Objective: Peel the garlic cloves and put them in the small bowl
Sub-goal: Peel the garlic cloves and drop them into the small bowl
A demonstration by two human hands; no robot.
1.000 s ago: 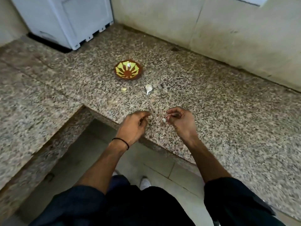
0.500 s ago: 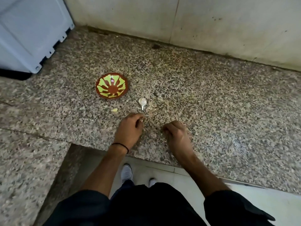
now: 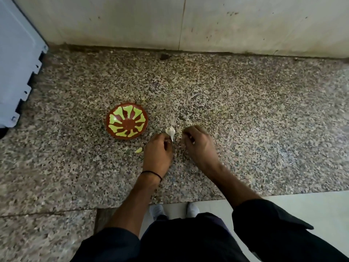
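The small bowl (image 3: 127, 121), red-brown with a yellow-green sunburst pattern, stands on the speckled granite counter (image 3: 245, 129); only its pattern shows inside. An unpeeled white garlic clove (image 3: 170, 131) lies just right of the bowl. My left hand (image 3: 157, 155) is right below it, and its curled fingertips pinch the clove's thin tail. A few centimetres to the right, my right hand (image 3: 198, 146) has its fingers curled over the counter and pinches a small pale scrap, apparently garlic skin. A yellowish peeled garlic piece (image 3: 138, 150) lies on the counter, left of my left hand.
A tiled wall (image 3: 188, 21) closes off the counter at the back. A pale blue-grey appliance (image 3: 17, 63) stands at the far left. The counter's front edge runs just below my forearms, with the floor and my white shoes (image 3: 192, 209) beyond it.
Both hands moved forward across the counter to the unpeeled clove, and the left hand's fingers closed on its tail. The view swung so that the bowl sits closer to centre.
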